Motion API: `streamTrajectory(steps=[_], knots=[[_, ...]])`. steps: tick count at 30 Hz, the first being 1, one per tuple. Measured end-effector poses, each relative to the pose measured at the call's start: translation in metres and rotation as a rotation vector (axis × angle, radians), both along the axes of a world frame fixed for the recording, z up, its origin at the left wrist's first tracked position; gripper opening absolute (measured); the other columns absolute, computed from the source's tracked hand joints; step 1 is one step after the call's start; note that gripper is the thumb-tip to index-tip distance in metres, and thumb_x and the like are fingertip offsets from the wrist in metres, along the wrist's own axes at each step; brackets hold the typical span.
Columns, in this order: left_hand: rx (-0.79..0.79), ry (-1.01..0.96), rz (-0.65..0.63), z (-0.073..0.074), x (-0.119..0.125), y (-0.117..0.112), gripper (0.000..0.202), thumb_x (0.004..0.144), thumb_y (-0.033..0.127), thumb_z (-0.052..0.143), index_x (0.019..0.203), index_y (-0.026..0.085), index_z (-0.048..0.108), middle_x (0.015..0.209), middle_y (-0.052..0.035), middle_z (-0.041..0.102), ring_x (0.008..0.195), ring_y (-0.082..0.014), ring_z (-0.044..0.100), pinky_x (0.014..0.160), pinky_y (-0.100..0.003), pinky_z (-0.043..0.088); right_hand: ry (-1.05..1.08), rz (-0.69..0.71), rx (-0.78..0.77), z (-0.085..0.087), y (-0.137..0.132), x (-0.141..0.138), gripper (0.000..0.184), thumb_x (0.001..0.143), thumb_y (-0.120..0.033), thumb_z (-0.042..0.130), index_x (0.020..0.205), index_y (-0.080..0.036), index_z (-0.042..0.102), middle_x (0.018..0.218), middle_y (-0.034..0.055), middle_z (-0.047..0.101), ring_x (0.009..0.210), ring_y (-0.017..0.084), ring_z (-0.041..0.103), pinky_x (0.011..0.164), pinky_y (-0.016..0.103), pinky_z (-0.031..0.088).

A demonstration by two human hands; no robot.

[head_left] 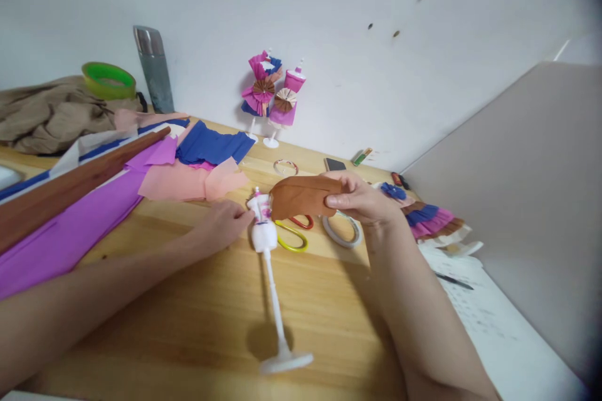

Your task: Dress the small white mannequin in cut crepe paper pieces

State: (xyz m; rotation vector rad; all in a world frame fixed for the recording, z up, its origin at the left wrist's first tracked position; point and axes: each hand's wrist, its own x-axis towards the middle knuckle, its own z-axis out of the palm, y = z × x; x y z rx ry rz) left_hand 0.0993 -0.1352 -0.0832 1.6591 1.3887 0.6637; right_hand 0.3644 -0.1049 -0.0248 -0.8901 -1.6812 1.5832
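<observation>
A small white dress form point(264, 235) on a thin stem and round base is in the middle, its bust marked with pink and purple. My left hand point(230, 223) is closed at the left side of the bust, fingertips against it. A piece of brown crepe paper point(303, 196) is pinched between the thumb and fingers of my right hand point(353, 197). Its left end reaches the right side of the bust. Behind and below the paper are yellow-handled scissors point(294, 245), partly hidden, and a roll of clear tape point(345, 239).
Crepe paper sheets, including a blue piece point(214, 143) and a purple one point(84, 250), spread on the left. Two dressed forms point(285, 106) stand by the wall near a grey flask point(157, 78). A layered paper dress point(430, 219) lies at right.
</observation>
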Motion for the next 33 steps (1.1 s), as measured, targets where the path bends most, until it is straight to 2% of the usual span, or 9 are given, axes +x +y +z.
streamTrajectory(steps=[3, 5, 8, 12, 16, 20, 23, 27, 33], knots=[[0.17, -0.102, 0.019, -0.002, 0.0, 0.0, 0.033, 0.077, 0.016, 0.063, 0.046, 0.018, 0.052, 0.047, 0.002, 0.047, 0.053, -0.0133, 0.042, 0.055, -0.027, 0.028, -0.019, 0.05, -0.006, 0.001, -0.002, -0.003, 0.037, 0.058, -0.04, 0.088, 0.078, -0.013, 0.073, 0.067, 0.0022, 0.068, 0.057, 0.012, 0.058, 0.054, 0.021, 0.045], [0.238, -0.274, 0.054, -0.006, -0.001, 0.002, 0.007, 0.075, 0.016, 0.068, 0.069, 0.018, 0.069, 0.065, 0.0005, 0.059, 0.062, -0.0148, 0.049, 0.061, -0.026, 0.034, -0.032, 0.095, -0.01, 0.001, -0.003, -0.006, 0.035, 0.06, -0.04, 0.087, 0.076, -0.013, 0.072, 0.066, 0.0016, 0.067, 0.057, 0.011, 0.057, 0.055, 0.021, 0.044], [0.195, -0.514, 0.087, -0.013, -0.005, 0.008, 0.028, 0.076, 0.025, 0.075, 0.103, 0.019, 0.072, 0.102, -0.0059, 0.069, 0.089, -0.019, 0.061, 0.077, -0.026, 0.044, -0.033, 0.191, -0.019, 0.001, -0.007, -0.011, 0.034, 0.062, -0.039, 0.087, 0.076, -0.011, 0.071, 0.066, 0.0013, 0.066, 0.058, 0.01, 0.056, 0.056, 0.02, 0.044], [0.149, -0.703, -0.03, -0.017, -0.008, 0.013, 0.036, 0.089, 0.042, 0.063, 0.118, 0.022, 0.069, 0.135, -0.0076, 0.061, 0.129, -0.0241, 0.05, 0.106, -0.029, 0.036, 0.007, 0.27, -0.07, -0.001, -0.01, -0.014, 0.037, 0.06, -0.037, 0.087, 0.08, -0.009, 0.072, 0.067, 0.0026, 0.067, 0.057, 0.01, 0.057, 0.055, 0.019, 0.043], [0.068, -0.705, -0.127, -0.011, -0.007, 0.013, 0.035, 0.089, 0.044, 0.059, 0.11, 0.019, 0.072, 0.117, -0.009, 0.071, 0.114, -0.0251, 0.061, 0.102, -0.034, 0.041, 0.016, 0.211, -0.108, -0.007, -0.008, -0.013, 0.042, 0.054, -0.038, 0.09, 0.079, -0.009, 0.073, 0.066, 0.0032, 0.068, 0.055, 0.011, 0.058, 0.053, 0.02, 0.043], [-0.015, -0.603, -0.162, -0.003, -0.007, 0.01, 0.028, 0.082, 0.042, 0.067, 0.085, 0.016, 0.076, 0.09, -0.0072, 0.074, 0.087, -0.0224, 0.064, 0.079, -0.03, 0.048, 0.04, 0.096, -0.132, -0.014, -0.001, -0.012, 0.041, 0.05, -0.037, 0.092, 0.075, -0.011, 0.072, 0.063, 0.0011, 0.066, 0.052, 0.01, 0.057, 0.051, 0.019, 0.044], [-0.149, -0.672, -0.201, -0.004, -0.008, 0.01, 0.033, 0.074, 0.047, 0.073, 0.068, 0.015, 0.071, 0.064, -0.0045, 0.066, 0.06, -0.016, 0.058, 0.058, -0.026, 0.043, 0.058, 0.05, -0.143, -0.02, 0.006, -0.011, 0.041, 0.052, -0.035, 0.092, 0.08, -0.012, 0.072, 0.067, 0.0025, 0.069, 0.057, 0.011, 0.061, 0.057, 0.02, 0.049], [-0.243, -0.774, -0.109, -0.009, -0.01, 0.016, 0.034, 0.064, 0.044, 0.082, 0.065, 0.015, 0.065, 0.058, -0.0029, 0.063, 0.049, -0.0124, 0.054, 0.047, -0.022, 0.037, 0.018, 0.087, -0.146, -0.026, 0.012, -0.007, 0.044, 0.058, -0.035, 0.09, 0.091, -0.011, 0.074, 0.078, 0.0063, 0.075, 0.07, 0.015, 0.068, 0.071, 0.025, 0.055], [-0.165, -0.748, -0.014, -0.013, -0.014, 0.029, 0.037, 0.058, 0.041, 0.086, 0.066, 0.015, 0.061, 0.059, -0.0006, 0.064, 0.051, -0.0104, 0.056, 0.049, -0.021, 0.042, -0.039, 0.177, -0.155, -0.029, 0.014, -0.009, 0.042, 0.067, -0.037, 0.085, 0.097, -0.01, 0.074, 0.076, 0.0043, 0.073, 0.063, 0.012, 0.064, 0.063, 0.022, 0.053]])
